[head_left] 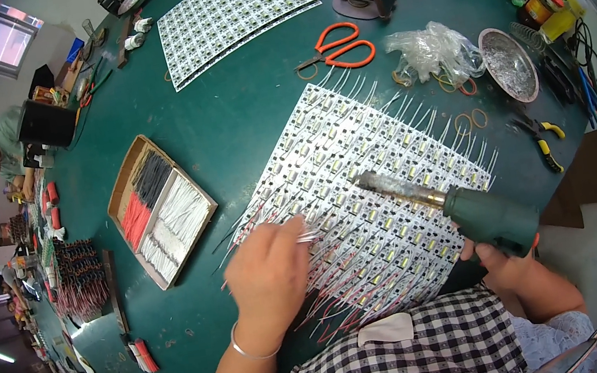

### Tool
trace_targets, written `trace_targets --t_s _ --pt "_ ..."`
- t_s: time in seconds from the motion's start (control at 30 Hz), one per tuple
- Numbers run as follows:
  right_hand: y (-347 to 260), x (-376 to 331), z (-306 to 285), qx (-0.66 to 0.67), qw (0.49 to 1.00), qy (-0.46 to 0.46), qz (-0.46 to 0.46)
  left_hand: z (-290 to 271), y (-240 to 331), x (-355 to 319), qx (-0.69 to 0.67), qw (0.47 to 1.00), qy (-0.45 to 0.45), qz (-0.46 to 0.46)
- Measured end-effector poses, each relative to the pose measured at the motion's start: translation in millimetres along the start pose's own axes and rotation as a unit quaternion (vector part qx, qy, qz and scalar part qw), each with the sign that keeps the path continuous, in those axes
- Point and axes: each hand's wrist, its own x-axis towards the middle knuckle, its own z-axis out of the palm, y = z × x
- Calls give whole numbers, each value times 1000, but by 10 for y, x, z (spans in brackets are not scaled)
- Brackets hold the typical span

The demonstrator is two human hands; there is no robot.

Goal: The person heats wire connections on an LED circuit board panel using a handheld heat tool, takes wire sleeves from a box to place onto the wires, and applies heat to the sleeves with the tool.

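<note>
A white sheet of small circuit boards (pixel 384 144) lies in front of me, dotted with yellow parts. Thin white, red and dark wires stick out along its edges and over its near part. My right hand (pixel 495 258) is wrapped round the handle of a dark green heat gun (pixel 490 217), whose metal nozzle points left over the middle of the sheet. Above the sheet's left part, my left hand (pixel 267 263) is closed in a pinch on thin white wires (pixel 307 237). The fingertips are partly hidden behind the hand.
A divided cardboard box (pixel 189 221) of red, black and white tubing pieces stands left. Orange-handled scissors (pixel 344 46), a plastic bag (pixel 436 52), a metal bowl (pixel 509 65) and yellow-handled pliers (pixel 544 140) lie beyond. More board sheets (pixel 233 16) are at the back; a person (pixel 0 156) sits far left.
</note>
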Motion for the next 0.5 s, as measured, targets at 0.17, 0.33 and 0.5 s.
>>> trace_targets --t_s 0.17,0.33,0.5 --pt "15 -133 41 157 983 50 85 -76 179 47 -24 999 18 10" --pt "-29 -211 -47 136 987 21 87 240 239 7 -73 996 -39 36" --pt "74 -355 -53 36 992 26 117 414 186 -80 -51 996 -38 62"
